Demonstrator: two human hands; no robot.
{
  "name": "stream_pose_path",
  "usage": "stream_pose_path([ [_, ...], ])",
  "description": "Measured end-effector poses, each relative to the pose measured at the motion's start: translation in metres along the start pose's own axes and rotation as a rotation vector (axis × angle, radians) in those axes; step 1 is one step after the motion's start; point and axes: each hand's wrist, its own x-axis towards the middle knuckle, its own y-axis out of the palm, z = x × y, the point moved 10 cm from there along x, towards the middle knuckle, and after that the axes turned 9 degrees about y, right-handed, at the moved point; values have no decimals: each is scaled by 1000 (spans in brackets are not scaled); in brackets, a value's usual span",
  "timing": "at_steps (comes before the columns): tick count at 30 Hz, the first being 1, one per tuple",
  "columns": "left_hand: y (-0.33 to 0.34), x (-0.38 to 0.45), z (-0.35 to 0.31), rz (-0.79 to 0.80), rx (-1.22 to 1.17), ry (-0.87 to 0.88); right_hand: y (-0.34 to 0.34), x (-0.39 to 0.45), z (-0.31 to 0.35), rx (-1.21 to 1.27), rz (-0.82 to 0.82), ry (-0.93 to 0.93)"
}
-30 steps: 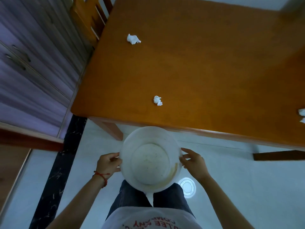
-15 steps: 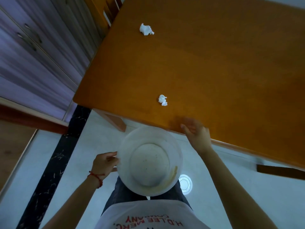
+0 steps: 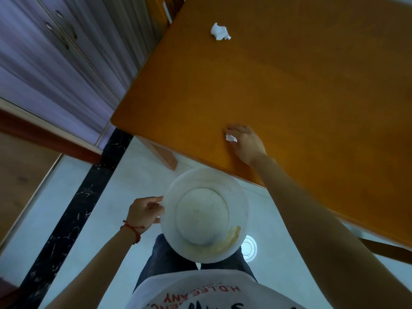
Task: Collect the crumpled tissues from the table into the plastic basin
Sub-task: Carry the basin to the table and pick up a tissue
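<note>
The first tissue (image 3: 231, 138), near the table (image 3: 312, 97) edge, is being pinched by the right hand (image 3: 246, 141), and next it must be lifted and dropped into the basin (image 3: 204, 215), which is gripped at its rim by the left hand (image 3: 143, 216).

A broad stretch of bare tabletop (image 3: 301, 90) was left open toward twelve and two o'clock of the right hand (image 3: 246, 141), which was laid over the near tissue (image 3: 231, 138) by the table's front edge. Only the far tissue (image 3: 220, 32) was set in that stretch, toward eleven o'clock and well apart. At six o'clock, the gap below the table edge was taken up by the basin (image 3: 243, 197), gripped at its nine o'clock rim by the left hand (image 3: 145, 214). The table's left side was hemmed by a chair (image 3: 165, 12) and cabinet doors (image 3: 55, 52).
</note>
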Motion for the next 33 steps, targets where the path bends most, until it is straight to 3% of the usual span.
stream_pose_path([
  [4, 1, -3, -1, -10, -11, -10, -3, -12, -1, 92, -89, 19],
  [9, 0, -6, -1, -16, -10, -16, -21, -55, 6, 449, -241, 74],
  [15, 1, -6, -2, 5, -2, 6, -6, -130, 36, 616, -243, 81],
  [22, -2, -10, 3, 11, -75, -9, 55, -178, 32, 522, 58, 268],
  [29, -21, -22, 23, -8, -138, -10, 45, -219, 12, 365, -180, 367],
  [33, -34, -37, 36, -45, -193, -26, 54, -244, 0, 369, -165, 479],
])
